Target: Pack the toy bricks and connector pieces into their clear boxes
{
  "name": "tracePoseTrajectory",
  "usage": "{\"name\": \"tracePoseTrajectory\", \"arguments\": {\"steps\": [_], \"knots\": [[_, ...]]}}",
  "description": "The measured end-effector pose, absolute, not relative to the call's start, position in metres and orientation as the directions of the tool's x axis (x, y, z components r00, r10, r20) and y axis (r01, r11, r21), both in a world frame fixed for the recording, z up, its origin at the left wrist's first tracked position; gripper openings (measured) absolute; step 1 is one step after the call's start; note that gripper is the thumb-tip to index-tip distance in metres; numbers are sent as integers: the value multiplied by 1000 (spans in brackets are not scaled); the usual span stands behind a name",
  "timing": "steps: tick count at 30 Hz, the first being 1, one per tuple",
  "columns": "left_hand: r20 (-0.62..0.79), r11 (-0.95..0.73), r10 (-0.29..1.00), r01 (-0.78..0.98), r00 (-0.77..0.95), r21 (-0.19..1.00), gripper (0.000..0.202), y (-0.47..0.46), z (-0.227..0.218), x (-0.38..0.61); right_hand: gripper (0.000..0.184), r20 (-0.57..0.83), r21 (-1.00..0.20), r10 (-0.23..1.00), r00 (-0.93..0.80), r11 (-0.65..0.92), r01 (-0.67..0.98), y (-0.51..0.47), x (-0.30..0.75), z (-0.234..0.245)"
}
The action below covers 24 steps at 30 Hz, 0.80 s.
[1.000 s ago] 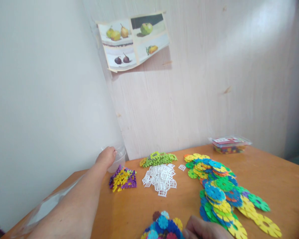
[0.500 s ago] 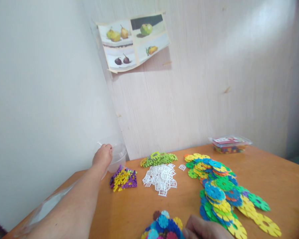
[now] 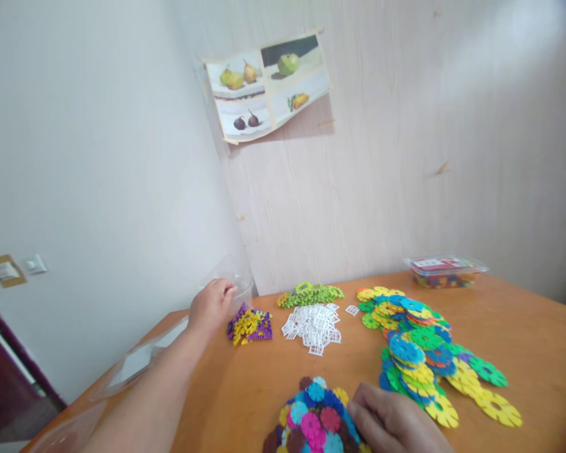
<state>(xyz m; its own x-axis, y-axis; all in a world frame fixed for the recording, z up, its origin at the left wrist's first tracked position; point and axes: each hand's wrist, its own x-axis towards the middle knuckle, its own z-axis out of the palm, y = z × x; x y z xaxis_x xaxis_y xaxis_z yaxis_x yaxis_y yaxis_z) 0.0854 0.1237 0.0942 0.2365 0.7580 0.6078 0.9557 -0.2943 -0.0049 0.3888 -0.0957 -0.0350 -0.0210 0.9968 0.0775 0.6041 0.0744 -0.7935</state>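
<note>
The clear plastic tub (image 3: 245, 290) stands at the back of the table (image 3: 236, 390), near the corner where the walls meet. Compared with half a second ago, the whole view has swung towards the left, so everything on the table sits farther right in the picture, and a wall switch (image 3: 35, 264) now shows fully at the left. More of the heap of small multicoloured discs (image 3: 311, 421) has come into view at the bottom. The left hand (image 3: 212, 307) has come a little nearer to the person, and sits lower beside the tub than before; the piles show no clear change among themselves.

The tub lies just beyond and to the right of the left hand, whose thumb and fingers are drawn together at its near edge; whether they grip it cannot be told. The purple and yellow pieces (image 3: 251, 324) lie just right of that hand, in front of the tub. The right hand (image 3: 391, 418), well apart from the left, has its fingers curled against the right side of the small-disc heap; whether it pinches a disc is hidden. The large notched discs (image 3: 425, 338) spread beyond the right hand.
</note>
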Motion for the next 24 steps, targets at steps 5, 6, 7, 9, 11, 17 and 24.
{"name": "tracePoseTrajectory", "arguments": {"steps": [5,6,7,9,11,17,24], "knots": [[560,-320,800,943,216,94,26,56,82,89,40,121,-734,992,-27,108,670,-97,389,-36],[549,-322,807,941,218,100,26,42,79,89,40,130,-729,991,-26,113,675,-97,389,-38],[537,-336,811,936,233,102,25,30,76,90,40,140,-727,990,-22,118,676,-97,389,-39],[540,-359,803,928,251,103,23,7,71,91,39,162,-728,987,-14,129,673,-97,390,-40],[571,-364,784,925,241,110,22,-12,65,94,38,180,-723,984,-10,139,677,-97,390,-41],[637,-465,737,854,227,234,23,-45,46,101,37,214,-689,977,-25,169,705,-97,391,-36],[614,-510,772,739,166,441,25,-52,35,102,37,235,-640,971,-47,191,744,-103,388,-29]]}}
